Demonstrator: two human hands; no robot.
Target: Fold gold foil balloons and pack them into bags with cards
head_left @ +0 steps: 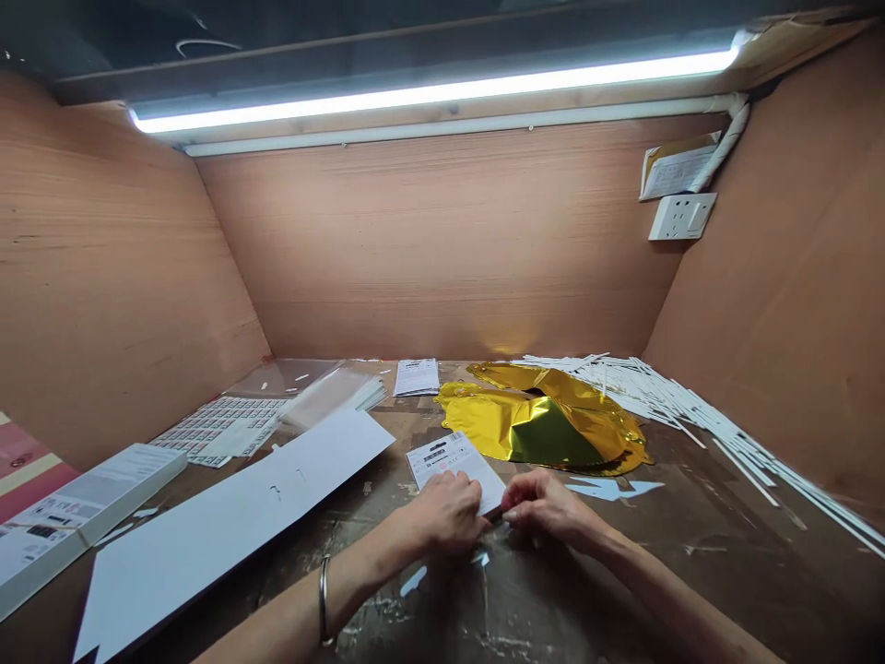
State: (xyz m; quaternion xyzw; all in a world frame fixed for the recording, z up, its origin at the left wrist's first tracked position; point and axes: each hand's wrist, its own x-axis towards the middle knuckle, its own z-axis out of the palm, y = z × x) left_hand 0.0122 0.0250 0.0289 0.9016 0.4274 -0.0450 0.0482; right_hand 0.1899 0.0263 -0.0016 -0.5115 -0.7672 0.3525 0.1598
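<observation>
Partly beneath left hand (449,513) and right hand (548,508), white card (453,460)

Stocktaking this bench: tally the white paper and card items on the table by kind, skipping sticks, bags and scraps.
Printed slips: 2 (slip in hand, back slip)
Label-sheet pile: 1
Long white board: 1
White box: 1
Total: 5
</observation>
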